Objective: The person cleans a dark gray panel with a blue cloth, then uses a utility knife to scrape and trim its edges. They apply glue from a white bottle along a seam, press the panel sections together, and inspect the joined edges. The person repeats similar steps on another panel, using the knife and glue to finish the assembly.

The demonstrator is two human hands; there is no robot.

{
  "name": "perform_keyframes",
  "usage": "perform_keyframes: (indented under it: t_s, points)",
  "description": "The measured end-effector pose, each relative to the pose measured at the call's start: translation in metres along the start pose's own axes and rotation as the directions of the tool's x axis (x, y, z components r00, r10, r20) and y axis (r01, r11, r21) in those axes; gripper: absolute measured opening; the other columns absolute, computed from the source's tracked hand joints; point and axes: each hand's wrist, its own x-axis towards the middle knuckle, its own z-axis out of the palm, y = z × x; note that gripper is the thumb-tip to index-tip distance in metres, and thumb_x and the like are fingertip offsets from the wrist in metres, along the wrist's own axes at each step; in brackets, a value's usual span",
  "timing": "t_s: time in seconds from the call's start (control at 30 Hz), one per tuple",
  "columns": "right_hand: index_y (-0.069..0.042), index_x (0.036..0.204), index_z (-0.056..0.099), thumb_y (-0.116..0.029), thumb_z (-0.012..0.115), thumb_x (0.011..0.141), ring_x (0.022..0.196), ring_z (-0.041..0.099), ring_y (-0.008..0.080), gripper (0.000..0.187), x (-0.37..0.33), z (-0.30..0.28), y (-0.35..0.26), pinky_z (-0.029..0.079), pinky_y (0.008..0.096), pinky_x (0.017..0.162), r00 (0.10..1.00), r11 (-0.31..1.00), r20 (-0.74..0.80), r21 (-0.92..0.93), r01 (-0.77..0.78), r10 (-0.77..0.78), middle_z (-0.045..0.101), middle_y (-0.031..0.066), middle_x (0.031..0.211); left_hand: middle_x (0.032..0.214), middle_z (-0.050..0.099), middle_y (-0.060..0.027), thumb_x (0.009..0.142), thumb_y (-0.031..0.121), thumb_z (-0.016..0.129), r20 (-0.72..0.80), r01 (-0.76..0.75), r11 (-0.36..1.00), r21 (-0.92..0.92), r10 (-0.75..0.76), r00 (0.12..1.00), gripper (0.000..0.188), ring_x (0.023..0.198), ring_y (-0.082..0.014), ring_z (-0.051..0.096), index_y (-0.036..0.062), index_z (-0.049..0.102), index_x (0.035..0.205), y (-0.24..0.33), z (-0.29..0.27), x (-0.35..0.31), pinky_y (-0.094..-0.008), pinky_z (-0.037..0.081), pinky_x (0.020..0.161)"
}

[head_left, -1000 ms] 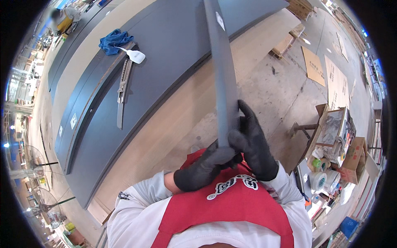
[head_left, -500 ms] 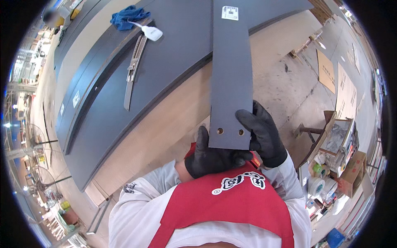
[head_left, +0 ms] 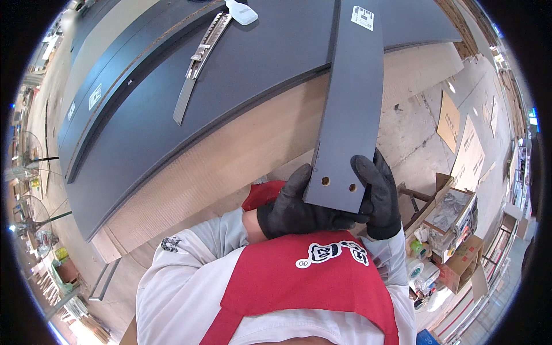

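A long dark grey board (head_left: 352, 109) stretches away from me, with two round holes near its close end and a white label (head_left: 363, 18) toward the far end. My left hand (head_left: 302, 207), in a black glove, grips the board's near left corner, its thumb along the edge and the fingers underneath. On the right edge, my right hand (head_left: 379, 195), also gloved in black, wraps round the board with the thumb on top. A metal snap-off knife (head_left: 201, 57) lies on a large grey panel (head_left: 253, 63) to the left, blade out, beside a white plastic bottle (head_left: 241, 12).
More grey panels (head_left: 109, 75) are stacked at the left. Brown cardboard (head_left: 190, 167) lies beneath the large panel. At the right, a cart (head_left: 440, 224) carries tape rolls and odds and ends, near a cardboard box (head_left: 460, 264). Flat cardboard sheets (head_left: 448, 121) lie on the floor.
The held board has shifted right in view and tilted so its left edge shows. Both hands keep hold of it. The view has turned, and the blue cloth is no longer seen.
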Motion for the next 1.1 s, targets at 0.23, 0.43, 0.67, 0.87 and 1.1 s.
perform_keyframes:
  t_s: [0.23, 0.43, 0.67, 0.87, 1.1]
  points:
    - [0.003, 0.123, 0.046, -0.02, 0.055, 0.089, 0.087, 0.061, 0.0159, 0.042, -0.001, 0.001, -0.002, 0.051, 0.0266, 0.074, 0.999, 0.999, -0.052, -0.049, -0.002, 0.0, 0.061, 0.0125, 0.103, 0.128, 0.052, -0.0134, 0.089, 0.064, 0.037, -0.036, 0.046, 0.992, -0.118, -0.051, 0.998, 0.071, 0.108, -0.0304, 0.056, 0.0101, 0.042, 0.136, 0.004, 0.008, 0.002, -0.0424, 0.048, 0.09]
    - [0.0, 0.135, 0.038, -0.011, 0.054, 0.093, 0.102, 0.056, 0.0147, 0.046, 0.036, -0.016, -0.024, 0.048, 0.0255, 0.081, 0.752, 0.706, -0.162, -0.511, 0.491, -0.64, 0.056, 0.0117, 0.112, 0.132, 0.048, -0.0152, 0.089, 0.066, 0.033, -0.076, 0.028, 0.998, -0.056, -0.033, 0.997, 0.076, 0.113, -0.0327, 0.055, 0.0089, 0.035, 0.139, 0.002, 0.021, 0.009, -0.0408, 0.048, 0.09]
    - [-0.007, 0.117, 0.057, -0.006, 0.056, 0.084, 0.109, 0.056, 0.0277, 0.033, 0.127, 0.106, -0.07, 0.046, 0.0397, 0.089, 0.344, -0.289, 0.861, -0.461, 0.839, -0.375, 0.056, 0.0124, 0.121, 0.125, 0.055, -0.008, 0.094, 0.055, 0.036, -0.106, 0.074, 0.991, -0.107, -0.086, 0.991, 0.059, 0.112, -0.0259, 0.056, 0.0116, 0.043, 0.133, 0.011, 0.023, 0.005, -0.0392, 0.047, 0.093]
    - [-0.011, 0.115, 0.057, -0.013, 0.049, 0.087, 0.108, 0.056, 0.0251, 0.029, 0.188, 0.208, -0.068, 0.049, 0.0361, 0.087, 0.305, -0.685, 0.9, -0.009, 0.728, 0.312, 0.058, 0.0087, 0.112, 0.132, 0.05, -0.0101, 0.094, 0.051, 0.041, -0.163, 0.058, 0.998, -0.02, -0.061, 0.985, 0.058, 0.115, -0.0302, 0.053, 0.0091, 0.041, 0.135, 0.006, 0.022, -0.008, -0.0399, 0.044, 0.094]
    - [-0.01, 0.094, 0.063, -0.02, 0.063, 0.078, 0.09, 0.063, 0.0265, 0.018, 0.209, 0.24, -0.044, 0.054, 0.0367, 0.074, -0.227, -0.614, 0.943, 0.33, 0.716, 0.243, 0.063, 0.0105, 0.09, 0.129, 0.051, -0.0087, 0.095, 0.033, 0.05, -0.116, 0.078, 0.997, 0.006, -0.076, 0.99, 0.051, 0.112, -0.0229, 0.054, 0.0079, 0.037, 0.137, 0.007, 0.019, -0.012, -0.0363, 0.045, 0.093]
